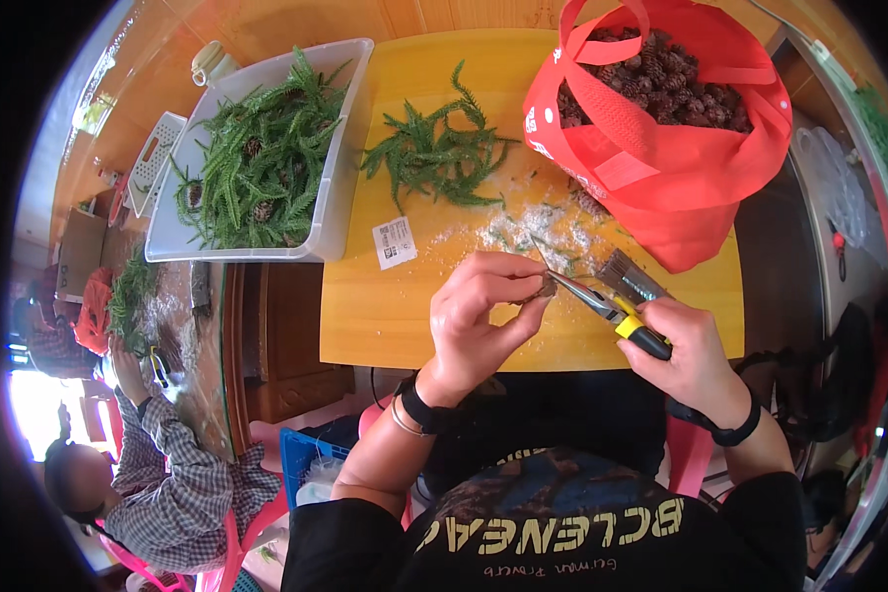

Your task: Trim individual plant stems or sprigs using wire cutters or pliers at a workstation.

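Observation:
My left hand (488, 311) is closed, its fingertips pinching a small brown pine cone (546, 288) that is mostly hidden by the fingers. In my right hand (696, 355) is a pair of needle-nose pliers (602, 302) with yellow and black handles. The pliers' tips reach the cone beside my left fingertips; whether they grip a wire there is too small to tell. Just beyond both hands, white flakes (543, 229) are scattered over the yellow table (414, 326). A bundle of thin dark wires (633, 276) lies beyond the pliers.
Green artificial pine sprigs (434, 153) lie at the table's middle. To the left, a clear plastic bin (350, 128) holds more sprigs, some with cones. A red bag (651, 187) full of pine cones (661, 84) stands far right. A white label (395, 243) lies nearby. Another person (178, 474) works at the left.

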`<state>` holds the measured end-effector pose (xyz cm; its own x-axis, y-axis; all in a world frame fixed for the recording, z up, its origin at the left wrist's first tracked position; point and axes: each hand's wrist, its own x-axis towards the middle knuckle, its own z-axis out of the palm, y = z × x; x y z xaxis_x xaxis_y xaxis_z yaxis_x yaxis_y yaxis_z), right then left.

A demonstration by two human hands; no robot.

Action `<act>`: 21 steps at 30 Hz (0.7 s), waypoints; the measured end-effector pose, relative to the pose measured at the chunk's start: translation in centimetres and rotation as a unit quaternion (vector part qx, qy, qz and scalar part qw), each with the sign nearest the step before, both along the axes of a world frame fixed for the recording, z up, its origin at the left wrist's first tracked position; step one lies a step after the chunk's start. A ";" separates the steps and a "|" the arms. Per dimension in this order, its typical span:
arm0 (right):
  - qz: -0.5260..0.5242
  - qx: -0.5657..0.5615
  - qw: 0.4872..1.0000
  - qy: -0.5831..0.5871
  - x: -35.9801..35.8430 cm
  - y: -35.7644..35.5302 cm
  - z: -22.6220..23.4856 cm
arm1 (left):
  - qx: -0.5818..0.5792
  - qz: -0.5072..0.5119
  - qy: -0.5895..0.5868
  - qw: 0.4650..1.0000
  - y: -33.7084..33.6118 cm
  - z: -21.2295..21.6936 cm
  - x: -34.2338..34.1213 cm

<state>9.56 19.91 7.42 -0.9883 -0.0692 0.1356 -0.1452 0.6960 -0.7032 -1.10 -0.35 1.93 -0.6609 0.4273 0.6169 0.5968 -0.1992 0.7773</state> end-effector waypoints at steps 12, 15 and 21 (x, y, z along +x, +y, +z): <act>-0.001 -0.002 1.000 0.023 0.0 0.2 0.2 | 0.147 -0.175 -0.424 0.876 0.1 1.5 0.9; -0.004 -0.014 1.000 0.006 0.1 0.3 0.1 | 0.113 -0.077 -0.287 0.948 0.6 1.5 1.3; -0.008 -0.052 0.998 -0.043 0.1 0.4 0.6 | -0.104 0.112 0.206 0.967 0.3 3.0 0.8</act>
<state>9.67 20.27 7.98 -0.9975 -0.0430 0.0552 -0.0700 0.6197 -0.7817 -0.34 -0.05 4.96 -0.4679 0.4444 0.7639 0.8741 0.1054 0.4741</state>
